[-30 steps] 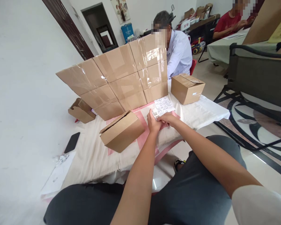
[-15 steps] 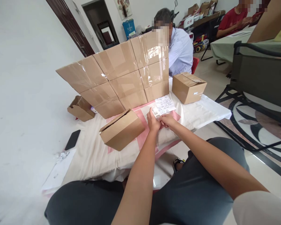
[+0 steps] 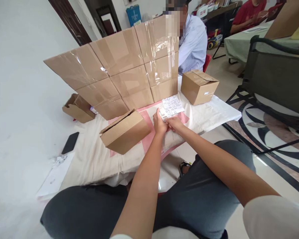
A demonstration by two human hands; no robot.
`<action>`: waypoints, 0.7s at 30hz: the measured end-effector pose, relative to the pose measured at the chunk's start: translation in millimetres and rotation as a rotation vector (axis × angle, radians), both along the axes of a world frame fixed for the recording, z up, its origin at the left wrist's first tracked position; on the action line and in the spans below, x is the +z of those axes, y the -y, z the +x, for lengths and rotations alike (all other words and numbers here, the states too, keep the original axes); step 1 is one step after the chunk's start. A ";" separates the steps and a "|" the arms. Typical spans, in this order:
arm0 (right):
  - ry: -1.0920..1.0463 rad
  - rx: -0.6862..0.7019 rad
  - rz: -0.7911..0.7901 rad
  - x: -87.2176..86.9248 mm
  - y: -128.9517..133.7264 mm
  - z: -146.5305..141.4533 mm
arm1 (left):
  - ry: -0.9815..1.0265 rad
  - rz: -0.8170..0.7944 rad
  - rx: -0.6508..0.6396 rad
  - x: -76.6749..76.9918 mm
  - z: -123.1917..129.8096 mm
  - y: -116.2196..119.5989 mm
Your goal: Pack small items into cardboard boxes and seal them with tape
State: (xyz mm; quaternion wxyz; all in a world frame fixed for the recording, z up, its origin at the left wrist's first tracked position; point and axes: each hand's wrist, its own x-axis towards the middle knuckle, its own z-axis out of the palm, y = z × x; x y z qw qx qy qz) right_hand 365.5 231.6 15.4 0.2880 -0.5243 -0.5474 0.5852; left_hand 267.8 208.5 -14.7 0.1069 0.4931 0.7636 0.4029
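View tipped down | left hand (image 3: 159, 124) — grips white item (image 3: 163, 115) | right hand (image 3: 174, 124) — closed, touching it

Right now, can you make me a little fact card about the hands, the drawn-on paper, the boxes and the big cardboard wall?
Left hand: left hand holding a small whitish thing, too small to name
Right hand: right hand close by, fingers at the thing's near side
Paper: marked sheet just beyond the hands
Boxes: near box left of the hands; labelled box farther off, to the right; notched box far left
Wall: taped cardboard panel, standing behind the sheet
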 end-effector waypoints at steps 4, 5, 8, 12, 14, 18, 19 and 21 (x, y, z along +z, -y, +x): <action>0.067 -0.025 0.105 -11.9 -4.8 -5.9 | 0.018 -0.008 -0.006 -1.5 -0.8 -1.8; 0.087 -0.032 0.136 -15.1 -5.5 -7.2 | 0.022 -0.010 -0.006 -1.8 -1.0 -2.1; 0.146 -0.045 0.223 -22.3 -5.7 -9.1 | 0.036 -0.014 0.004 -1.5 -0.9 -2.0; 0.197 -0.021 0.280 -25.4 -4.3 -9.3 | 0.058 -0.015 0.035 2.2 0.8 0.1; 0.202 0.000 0.288 -26.0 -4.7 -9.5 | 0.067 -0.008 0.043 4.5 2.0 1.2; 0.182 0.013 0.304 -28.9 -7.6 -9.4 | 0.088 0.014 0.044 7.3 4.1 2.1; 0.173 0.008 0.306 -30.1 -7.9 -9.2 | 0.094 0.016 0.042 7.6 4.5 2.2; 0.145 -0.009 0.312 -32.7 -7.0 -8.5 | 0.108 0.016 0.031 7.8 5.0 2.7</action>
